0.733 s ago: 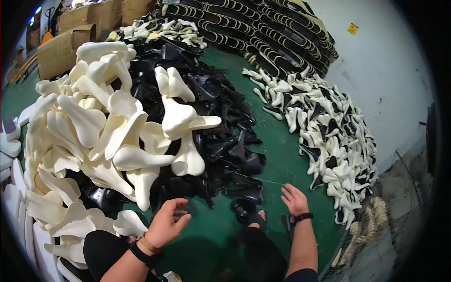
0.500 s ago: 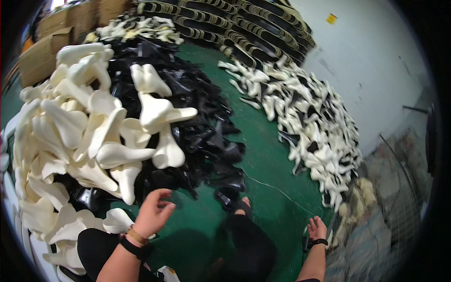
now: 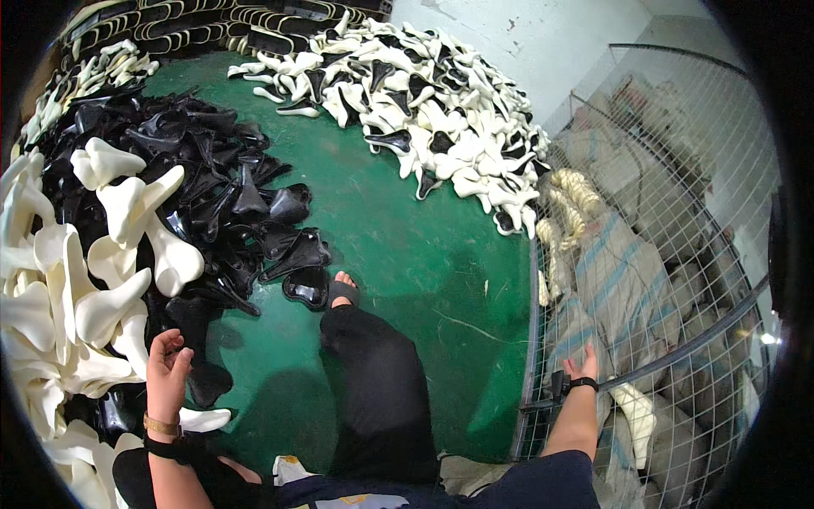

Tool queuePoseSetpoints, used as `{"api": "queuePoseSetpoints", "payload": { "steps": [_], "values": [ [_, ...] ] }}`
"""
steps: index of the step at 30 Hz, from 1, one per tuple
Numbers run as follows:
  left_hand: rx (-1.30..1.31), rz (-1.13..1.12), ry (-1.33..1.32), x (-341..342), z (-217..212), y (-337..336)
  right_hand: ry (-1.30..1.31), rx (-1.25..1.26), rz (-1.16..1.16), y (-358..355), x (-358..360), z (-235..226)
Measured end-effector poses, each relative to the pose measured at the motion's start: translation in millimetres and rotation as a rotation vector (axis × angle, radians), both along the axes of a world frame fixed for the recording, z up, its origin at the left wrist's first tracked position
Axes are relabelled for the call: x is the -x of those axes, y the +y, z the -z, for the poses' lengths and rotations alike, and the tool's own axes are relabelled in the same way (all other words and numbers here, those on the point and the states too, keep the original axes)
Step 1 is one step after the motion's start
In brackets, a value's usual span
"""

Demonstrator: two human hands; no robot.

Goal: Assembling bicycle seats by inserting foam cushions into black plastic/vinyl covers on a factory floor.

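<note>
My left hand (image 3: 170, 373) hovers beside the pile of white foam saddle pads (image 3: 114, 310) on the left, its fingers loosely curled, thumb apart, nothing held. Just past it lie black plastic saddle shells (image 3: 246, 191) in a wide heap. On the right, my right hand (image 3: 582, 365) is held out in front of a wire mesh panel (image 3: 644, 356). Its fingers are stretched and no object shows in it. A small dark device (image 3: 560, 383) sits at that wrist, next to a black band.
Along the far wall runs a long pile of white pads mixed with black shells (image 3: 449, 127). Behind the mesh are grey woven sacks (image 3: 623, 271). Stacked black pieces with pale edges (image 3: 178, 30) stand at the back. A thin pale thread (image 3: 475, 327) lies on the green floor (image 3: 407, 254).
The view has swung to the right, bringing the mesh panel and sacks further in. Both hands remain raised and apart; the left hand's fingers look more curled.
</note>
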State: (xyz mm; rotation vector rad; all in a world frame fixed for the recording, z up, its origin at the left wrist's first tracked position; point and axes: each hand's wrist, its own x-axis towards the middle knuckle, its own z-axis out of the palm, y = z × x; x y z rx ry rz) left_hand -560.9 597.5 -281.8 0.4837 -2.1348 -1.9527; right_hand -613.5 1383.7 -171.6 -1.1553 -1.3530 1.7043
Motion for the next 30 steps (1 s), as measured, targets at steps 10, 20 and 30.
{"api": "queuePoseSetpoints", "payload": {
  "steps": [10, 20, 30],
  "values": [
    [-0.019, -0.030, -0.061, -9.2, -1.4, -2.8, 0.075, 0.032, -0.172, 18.5, 36.3, 22.2],
    [0.031, -0.060, -0.042, -4.8, 3.9, -2.5, 0.414, 0.277, -0.550, -135.6, 150.6, -58.0],
    [0.199, -0.074, -0.116, -2.8, 4.1, -0.8, 0.581, 0.720, -1.663, -523.1, 114.4, -122.7]
  ]
}}
